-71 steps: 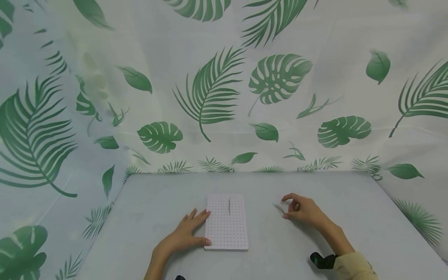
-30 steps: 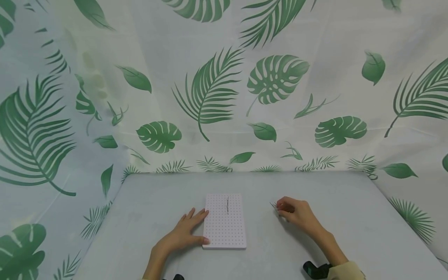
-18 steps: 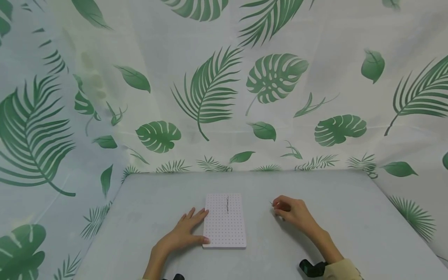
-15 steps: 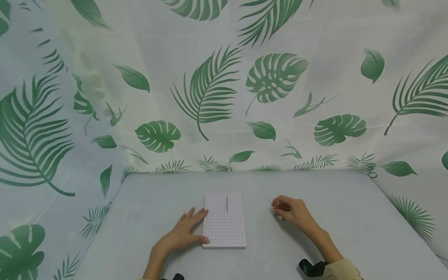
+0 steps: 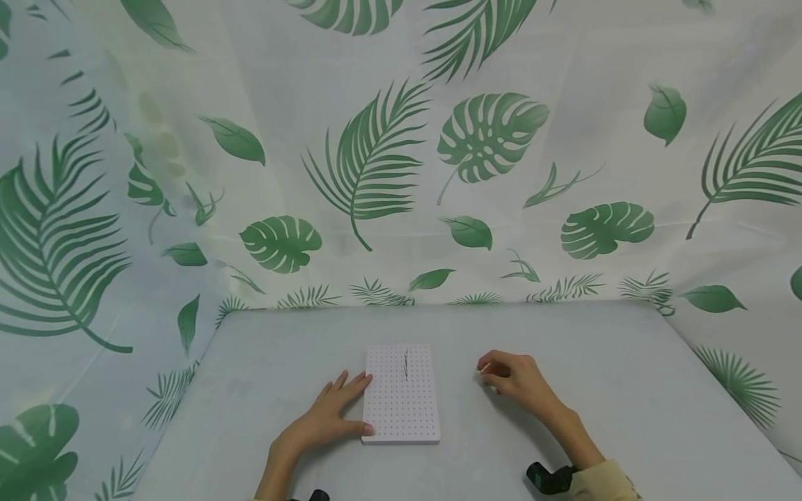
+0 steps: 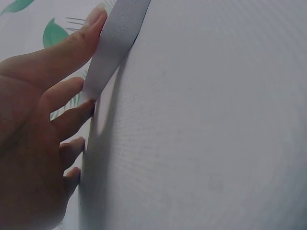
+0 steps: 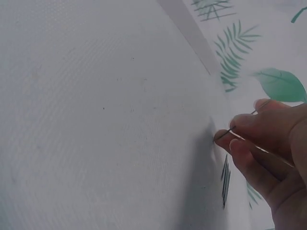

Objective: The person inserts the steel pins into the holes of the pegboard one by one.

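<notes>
edged right hand (image 5: 515,380) inward at frame right — pinched one pin (image 7: 230,130), singled out from bundle (image 7: 225,183); braced pegboard (image 5: 402,410) with spread left hand (image 5: 331,414).

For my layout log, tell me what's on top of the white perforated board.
On the board, thin dark pieces show near its far end, too fine to count. The left grip touches its left edge; whatever it covers there is hidden.

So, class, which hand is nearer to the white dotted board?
Left. The left hand touches the white dotted board at its left edge; the right hand is off to the board's right, apart from it, pinching a thin rod.
</notes>
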A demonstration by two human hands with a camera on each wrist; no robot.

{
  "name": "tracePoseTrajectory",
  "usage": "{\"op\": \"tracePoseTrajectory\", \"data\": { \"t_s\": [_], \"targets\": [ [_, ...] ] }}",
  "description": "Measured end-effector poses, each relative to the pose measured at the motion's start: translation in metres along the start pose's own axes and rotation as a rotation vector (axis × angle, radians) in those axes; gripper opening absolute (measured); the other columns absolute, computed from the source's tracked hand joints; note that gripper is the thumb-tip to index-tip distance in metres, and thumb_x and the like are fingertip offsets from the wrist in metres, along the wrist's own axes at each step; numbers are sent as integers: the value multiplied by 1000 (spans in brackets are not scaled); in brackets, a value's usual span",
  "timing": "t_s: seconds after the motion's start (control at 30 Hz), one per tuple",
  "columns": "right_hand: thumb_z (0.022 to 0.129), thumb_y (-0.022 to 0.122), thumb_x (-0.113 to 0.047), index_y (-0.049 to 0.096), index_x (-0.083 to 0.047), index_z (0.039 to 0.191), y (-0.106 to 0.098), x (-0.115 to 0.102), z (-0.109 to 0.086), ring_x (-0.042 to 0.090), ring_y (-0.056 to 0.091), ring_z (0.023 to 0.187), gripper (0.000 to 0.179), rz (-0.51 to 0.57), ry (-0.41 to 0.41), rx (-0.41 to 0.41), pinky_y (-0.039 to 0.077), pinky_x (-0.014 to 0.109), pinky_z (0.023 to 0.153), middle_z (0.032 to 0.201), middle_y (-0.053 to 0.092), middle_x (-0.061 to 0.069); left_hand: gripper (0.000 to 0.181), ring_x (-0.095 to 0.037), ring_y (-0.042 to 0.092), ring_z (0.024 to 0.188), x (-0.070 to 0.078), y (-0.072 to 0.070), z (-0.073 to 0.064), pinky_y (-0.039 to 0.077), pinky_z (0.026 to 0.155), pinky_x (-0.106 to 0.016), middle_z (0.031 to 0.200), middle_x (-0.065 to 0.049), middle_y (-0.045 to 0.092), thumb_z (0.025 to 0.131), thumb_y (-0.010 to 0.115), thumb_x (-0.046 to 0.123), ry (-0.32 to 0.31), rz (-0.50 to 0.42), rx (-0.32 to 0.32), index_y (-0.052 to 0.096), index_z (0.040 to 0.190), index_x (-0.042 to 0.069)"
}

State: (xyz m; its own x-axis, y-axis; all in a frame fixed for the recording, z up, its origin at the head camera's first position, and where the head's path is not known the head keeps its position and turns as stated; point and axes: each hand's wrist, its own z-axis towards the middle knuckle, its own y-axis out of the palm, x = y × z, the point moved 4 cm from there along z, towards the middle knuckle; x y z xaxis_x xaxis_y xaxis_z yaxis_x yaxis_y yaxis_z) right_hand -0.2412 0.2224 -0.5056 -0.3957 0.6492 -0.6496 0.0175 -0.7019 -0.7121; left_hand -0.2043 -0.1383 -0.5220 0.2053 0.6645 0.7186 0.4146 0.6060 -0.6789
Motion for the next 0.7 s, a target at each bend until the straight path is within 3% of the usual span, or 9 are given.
{"op": "tracePoseTrajectory", "data": {
  "t_s": [0.2, 0.5, 0.7],
  "targets": [
    [84, 79, 5, 73, -14, 96, 3, -3, 1, 9, 71, 76, 23, -12, -5, 4, 55, 20, 54, 88, 76, 0, 94, -48, 12, 157, -1, 1, 0, 5, 127, -67, 167, -14, 34, 82, 84, 44, -13, -1, -3, 41, 158, 10],
    [83, 80, 4, 72, -12, 95, 14, -15, 3, 2, 66, 68, 21, -15, -91, 2, 55, 20, 53, 84, 76, 4, 95, -47, 13, 157, -2, 0, 1, 6, 127, -66, 166, -14, 34, 81, 84, 47, -11, 0, 3, 41, 158, 11],
    [84, 80, 2, 73, -14, 96, 23, -20, 6, 3, 67, 73, 22, -43, -100, -18, 56, 19, 59, 86, 76, 3, 95, -47, 12, 157, -2, 2, 2, 5, 128, -65, 166, -14, 34, 81, 83, 48, -16, 5, -1, 42, 158, 11]
  ]
}}
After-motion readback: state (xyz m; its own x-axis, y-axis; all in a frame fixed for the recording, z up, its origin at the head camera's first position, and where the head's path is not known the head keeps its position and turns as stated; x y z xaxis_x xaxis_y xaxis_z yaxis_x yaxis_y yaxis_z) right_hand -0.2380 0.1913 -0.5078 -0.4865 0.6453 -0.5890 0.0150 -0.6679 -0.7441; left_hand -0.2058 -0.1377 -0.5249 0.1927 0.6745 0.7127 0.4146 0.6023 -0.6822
